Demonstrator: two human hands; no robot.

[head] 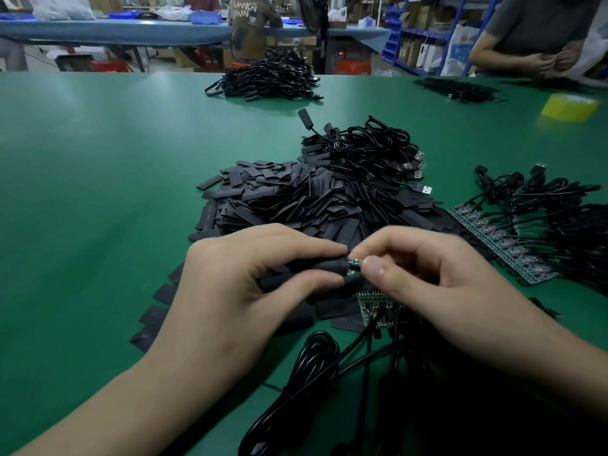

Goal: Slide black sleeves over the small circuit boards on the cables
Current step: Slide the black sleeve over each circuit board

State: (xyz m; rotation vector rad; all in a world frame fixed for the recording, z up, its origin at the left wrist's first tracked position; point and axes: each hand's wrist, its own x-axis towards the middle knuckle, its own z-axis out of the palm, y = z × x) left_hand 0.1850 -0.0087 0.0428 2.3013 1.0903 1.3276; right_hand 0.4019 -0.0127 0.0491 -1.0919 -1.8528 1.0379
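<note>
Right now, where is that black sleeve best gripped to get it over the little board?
I'd pinch the black sleeve across its sides, just behind its open end, coming from the left as the left hand does. That end points at the small circuit board pinched by the right hand, so the mouth is left free.

One view: head cam, wide-angle, worn at near edge of green table (pixel 98 166), facing fwd + down. V. close to left hand (pixel 243 284) and right hand (pixel 427 281), which meet lower-centre on black sleeve (pixel 306 269) and small circuit board (pixel 352 274); forearms enter from bottom corners. Sleeve pile (pixel 312 199) mid-frame, just beyond. Far table edge runs level across frame; benches (pixel 115 29), shelving (pixel 411 37) in top strip, well apart from cam.
</note>
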